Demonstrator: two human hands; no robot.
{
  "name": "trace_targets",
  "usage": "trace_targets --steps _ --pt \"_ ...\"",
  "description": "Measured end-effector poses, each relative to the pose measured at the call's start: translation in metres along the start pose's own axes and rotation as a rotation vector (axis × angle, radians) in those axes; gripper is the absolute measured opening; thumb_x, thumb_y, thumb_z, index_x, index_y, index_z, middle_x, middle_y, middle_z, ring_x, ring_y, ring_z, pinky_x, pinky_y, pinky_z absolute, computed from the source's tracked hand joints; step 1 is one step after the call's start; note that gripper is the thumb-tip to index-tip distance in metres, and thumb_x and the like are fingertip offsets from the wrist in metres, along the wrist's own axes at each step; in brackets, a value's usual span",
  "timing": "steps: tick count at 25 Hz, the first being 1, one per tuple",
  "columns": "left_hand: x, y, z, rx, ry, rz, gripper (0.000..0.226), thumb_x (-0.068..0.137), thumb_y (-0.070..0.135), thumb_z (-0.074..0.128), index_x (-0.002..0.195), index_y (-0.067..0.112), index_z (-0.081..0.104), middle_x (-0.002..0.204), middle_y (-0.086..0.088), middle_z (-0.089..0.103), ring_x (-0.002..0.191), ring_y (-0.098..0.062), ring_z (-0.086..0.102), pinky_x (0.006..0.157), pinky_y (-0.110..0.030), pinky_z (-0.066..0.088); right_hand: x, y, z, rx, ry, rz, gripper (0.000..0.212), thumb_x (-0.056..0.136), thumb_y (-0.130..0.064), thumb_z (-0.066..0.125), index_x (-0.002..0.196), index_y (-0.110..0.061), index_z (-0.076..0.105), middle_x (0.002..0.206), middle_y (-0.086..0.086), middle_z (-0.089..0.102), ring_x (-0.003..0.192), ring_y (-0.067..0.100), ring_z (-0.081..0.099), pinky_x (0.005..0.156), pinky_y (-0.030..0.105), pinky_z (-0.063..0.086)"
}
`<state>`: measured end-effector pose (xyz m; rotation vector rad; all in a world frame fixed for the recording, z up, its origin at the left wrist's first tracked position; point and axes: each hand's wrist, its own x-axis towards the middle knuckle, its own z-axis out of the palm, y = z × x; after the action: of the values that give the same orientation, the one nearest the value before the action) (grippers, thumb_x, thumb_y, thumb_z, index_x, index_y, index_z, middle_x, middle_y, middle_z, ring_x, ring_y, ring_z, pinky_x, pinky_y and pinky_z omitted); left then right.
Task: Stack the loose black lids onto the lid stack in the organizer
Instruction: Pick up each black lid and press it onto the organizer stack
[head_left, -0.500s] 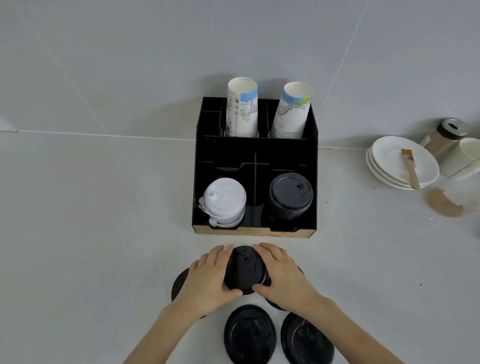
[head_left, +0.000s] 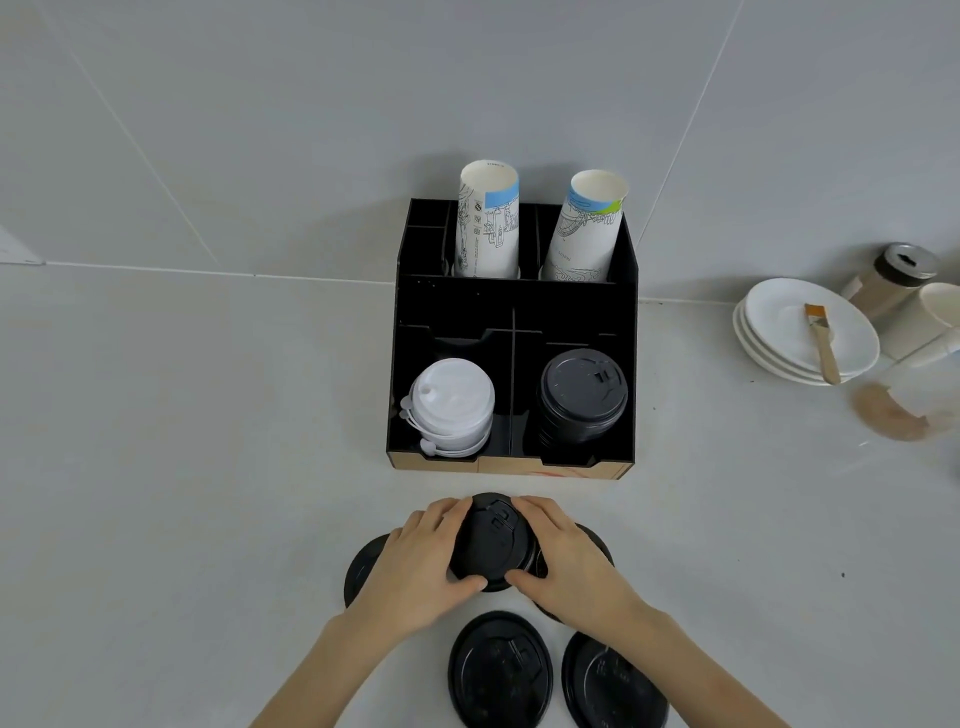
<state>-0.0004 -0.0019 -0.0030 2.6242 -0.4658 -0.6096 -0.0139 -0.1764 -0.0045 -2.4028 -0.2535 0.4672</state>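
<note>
— Progress so far, how do you see it?

— I judge it is at the beginning. My left hand (head_left: 421, 558) and right hand (head_left: 563, 558) both close around one small pile of black lids (head_left: 493, 540), just in front of the organizer (head_left: 511, 467) and not yet in it. The lid stack (head_left: 582, 397) stands in the organizer's front right compartment. Four loose lids remain on the counter: one (head_left: 501, 670) and another (head_left: 608, 686) further in front of the organizer, and two half hidden under my hands (head_left: 363, 566) (head_left: 597, 540).

— And against the earlier frame?

— Almost nothing differs. The grip is the same, and the pile has not clearly moved.
</note>
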Motion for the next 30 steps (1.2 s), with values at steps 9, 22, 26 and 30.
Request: trace_targets --steps 9,22,26,30 --pt "-0.007 0.019 -0.027 -0.182 0.237 0.182 0.066 0.078 0.039 0.059 0.133 0.029 0.026 0.142 0.013 0.027 0.125 -0.004 0.026 0.098 -0.015 0.023 -0.021 -0.01 -0.036 0.098 0.199 -0.099 0.067 0.078 -0.026 0.064 0.134 -0.022 0.028 0.132 -0.012 0.032 0.116 -0.003 0.033 0.088 -0.01 0.015" --pt "0.067 0.06 -0.078 -0.195 0.232 0.302 0.06 0.079 0.032 0.062 0.131 0.022 0.034 0.143 0.005 0.033 0.128 -0.01 0.031 0.101 -0.02 0.021 0.002 0.007 -0.101 0.13 0.437 -0.048 0.063 0.077 -0.021 0.067 0.131 -0.014 0.034 0.135 0.0 0.038 0.113 0.001 0.036 0.083 -0.012 0.018" --pt "0.089 0.064 -0.08 -0.181 0.232 0.285 0.059 0.079 0.031 0.062 0.131 0.021 0.036 0.144 0.003 0.033 0.13 -0.014 0.031 0.103 -0.027 0.025 0.017 0.018 -0.112 0.12 0.424 -0.001 0.064 0.078 -0.024 0.065 0.132 -0.015 0.032 0.136 0.0 0.037 0.121 0.012 0.039 0.089 0.003 0.019" --pt "0.107 0.066 -0.079 -0.167 0.214 0.277 0.059 0.08 0.03 0.061 0.131 0.02 0.035 0.146 0.002 0.032 0.131 -0.016 0.031 0.106 -0.029 0.026 0.031 0.026 -0.119 0.072 0.404 0.018 0.066 0.079 -0.027 0.064 0.134 -0.016 0.029 0.136 0.003 0.037 0.122 0.018 0.039 0.095 0.017 0.029"
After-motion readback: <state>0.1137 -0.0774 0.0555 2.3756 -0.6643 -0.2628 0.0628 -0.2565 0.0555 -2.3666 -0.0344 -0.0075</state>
